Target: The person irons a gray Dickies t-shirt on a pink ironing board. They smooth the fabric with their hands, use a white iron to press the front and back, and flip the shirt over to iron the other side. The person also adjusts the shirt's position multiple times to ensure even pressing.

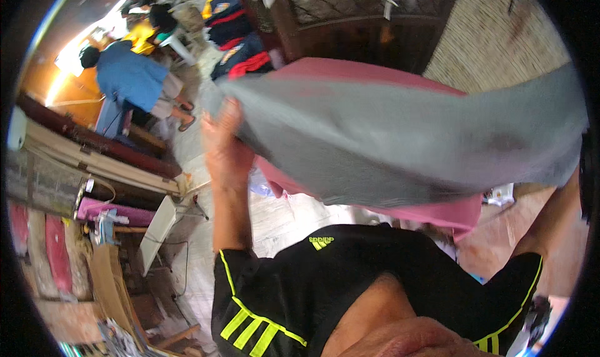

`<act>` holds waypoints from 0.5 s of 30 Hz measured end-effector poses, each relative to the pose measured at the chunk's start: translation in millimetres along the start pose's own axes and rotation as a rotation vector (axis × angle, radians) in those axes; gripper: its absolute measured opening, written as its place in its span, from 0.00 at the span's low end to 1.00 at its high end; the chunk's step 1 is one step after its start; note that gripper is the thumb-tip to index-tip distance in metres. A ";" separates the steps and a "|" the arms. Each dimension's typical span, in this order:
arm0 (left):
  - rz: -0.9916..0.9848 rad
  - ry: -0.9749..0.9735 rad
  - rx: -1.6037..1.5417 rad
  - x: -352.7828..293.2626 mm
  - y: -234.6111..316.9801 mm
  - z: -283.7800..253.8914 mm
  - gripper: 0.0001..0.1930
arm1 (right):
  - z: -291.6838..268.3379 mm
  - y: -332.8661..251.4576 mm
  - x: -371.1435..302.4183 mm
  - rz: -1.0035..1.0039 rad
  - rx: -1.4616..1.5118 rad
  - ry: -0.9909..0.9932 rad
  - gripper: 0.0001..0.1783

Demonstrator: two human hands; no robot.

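Grey cloth [387,138] gripped at one end, overlapping pink cloth [450,216]

Stretched sideways from the middle of the view to its right rim, in front of the black shirt [400,257]. Covering the middle of the pink cloth, with pink showing past both long edges of the grey; cannot tell whether touching. Left hand [225,132] closed on the left end, fingers folded over the fabric. Right forearm [556,213] raised toward the right end, right hand out of sight; cannot tell its grip.

On the shirt's chest, a small yellow-green emblem [320,241] with readable lettering; on the sleeves, stripes and piping in the same colour. Beyond the left hand, dark garments [234,26] with red and yellow parts, pale printing too small to read. Farther off, a person in blue [128,76], bending forward.
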State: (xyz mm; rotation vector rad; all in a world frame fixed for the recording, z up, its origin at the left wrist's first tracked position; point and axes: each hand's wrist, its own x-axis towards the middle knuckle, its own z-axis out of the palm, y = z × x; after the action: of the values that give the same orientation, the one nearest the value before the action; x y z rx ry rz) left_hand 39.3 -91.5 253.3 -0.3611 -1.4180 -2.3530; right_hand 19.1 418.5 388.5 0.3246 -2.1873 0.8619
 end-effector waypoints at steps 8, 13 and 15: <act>-0.119 -0.005 0.405 160.9 -36.0 70.4 0.19 | 7.4 41.6 24.4 0.168 -0.143 -0.012 0.28; -0.182 -0.252 0.040 344.2 -56.6 9.1 0.19 | 29.5 59.6 42.3 0.192 -0.036 0.002 0.27; -0.112 -0.201 0.048 381.4 -39.0 25.2 0.17 | 26.1 70.4 40.1 0.210 0.002 0.045 0.27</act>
State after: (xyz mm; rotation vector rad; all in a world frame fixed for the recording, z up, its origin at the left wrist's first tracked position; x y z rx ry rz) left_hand -320.0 -120.7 386.3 -0.5306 -1.6216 -2.4224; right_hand -56.0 454.6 371.0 0.0757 -2.2059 0.9760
